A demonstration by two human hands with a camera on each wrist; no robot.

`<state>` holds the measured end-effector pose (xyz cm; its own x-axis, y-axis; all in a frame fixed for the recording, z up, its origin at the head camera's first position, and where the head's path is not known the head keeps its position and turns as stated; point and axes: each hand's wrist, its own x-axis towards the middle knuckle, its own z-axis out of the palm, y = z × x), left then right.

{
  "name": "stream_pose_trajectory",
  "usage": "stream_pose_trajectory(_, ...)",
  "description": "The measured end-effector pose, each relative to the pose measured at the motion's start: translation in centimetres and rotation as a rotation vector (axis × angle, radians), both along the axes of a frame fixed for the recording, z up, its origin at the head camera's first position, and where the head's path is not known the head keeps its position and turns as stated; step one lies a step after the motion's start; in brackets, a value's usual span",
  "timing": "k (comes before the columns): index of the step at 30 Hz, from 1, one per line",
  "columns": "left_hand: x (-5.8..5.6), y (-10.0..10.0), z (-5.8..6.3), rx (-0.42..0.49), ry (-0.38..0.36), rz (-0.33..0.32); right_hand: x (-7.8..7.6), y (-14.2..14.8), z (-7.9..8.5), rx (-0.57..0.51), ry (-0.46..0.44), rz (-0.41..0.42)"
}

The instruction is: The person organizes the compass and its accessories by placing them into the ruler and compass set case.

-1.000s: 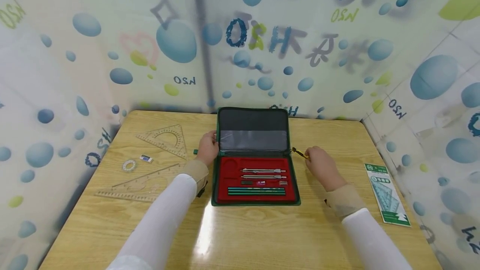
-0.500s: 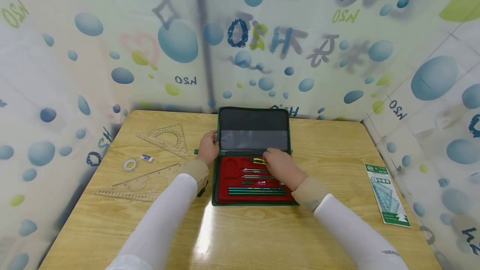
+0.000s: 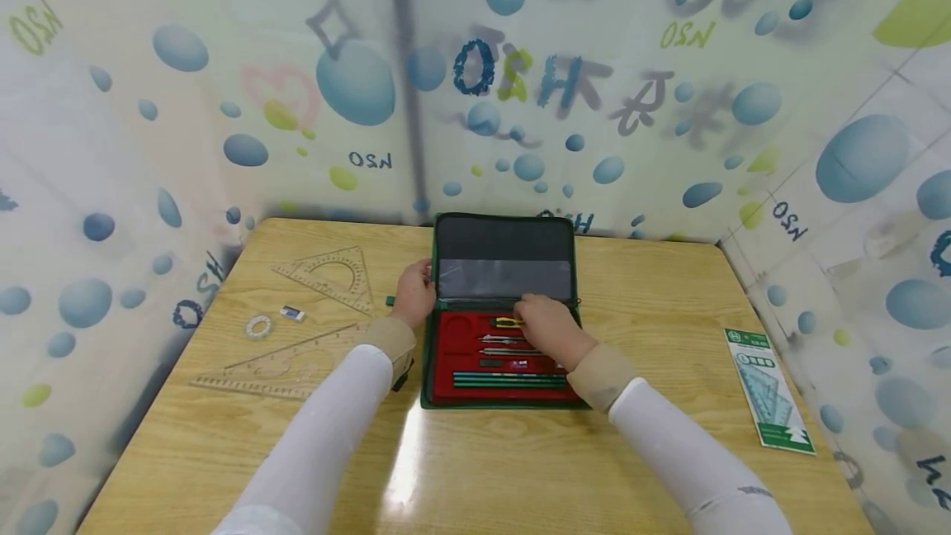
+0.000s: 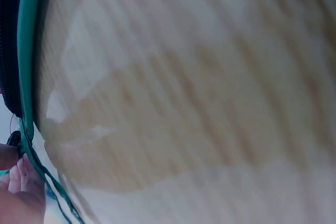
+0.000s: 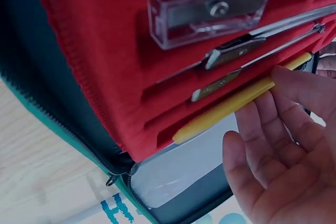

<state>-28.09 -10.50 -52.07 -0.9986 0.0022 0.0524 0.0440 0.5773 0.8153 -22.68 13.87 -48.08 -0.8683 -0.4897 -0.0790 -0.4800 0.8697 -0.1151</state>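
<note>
A zipped drawing-instrument case (image 3: 505,277) with green edging lies unfolded on the table, its lid raised at the back. My left hand (image 3: 414,291) grips its left edge near the hinge; the left wrist view shows the fingers (image 4: 26,179) at the green edging. Over the upper right of the red tray (image 3: 449,345), my right hand (image 3: 548,322) pinches a slim yellow tool with a black end (image 5: 226,111) between thumb and fingers, along the top slot. Two metal compasses (image 3: 498,339), a clear sharpener (image 5: 210,11) and green pencils (image 3: 508,380) sit in the tray.
Left of the case lie two clear set squares (image 3: 330,275), a clear ring-shaped piece (image 3: 258,326) and a small eraser (image 3: 293,313). A green and white ruler-set packet (image 3: 768,390) lies at the table's right. Patterned walls border the table.
My right hand has moved left from beside the case to above its tray, carrying the yellow tool to the top slot. The left hand has stayed at the case's edge.
</note>
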Motion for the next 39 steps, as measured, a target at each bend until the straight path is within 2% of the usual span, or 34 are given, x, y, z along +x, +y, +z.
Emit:
stream_pose_trajectory(13, 0.0, 0.0, -0.1, -0.023, 0.046, 0.003, -0.3, 0.5, 0.1, -0.026, -0.093, -0.114)
stream_pose_trajectory(19, -0.1, 0.0, -0.3, -0.017, 0.022, 0.003, -0.4, 0.4, -0.1, -0.04, -0.112, -0.148)
stream_pose_trajectory(32, -0.1, 0.0, -0.3, -0.011, 0.023, 0.005, -0.4, 1.5, -1.1, -0.047, -0.025, -0.199)
stream_pose_trajectory(39, 0.0, 0.1, -0.2, -0.005, 0.042, 0.013, 0.1, 2.1, -1.4, -0.059, 0.013, -0.189)
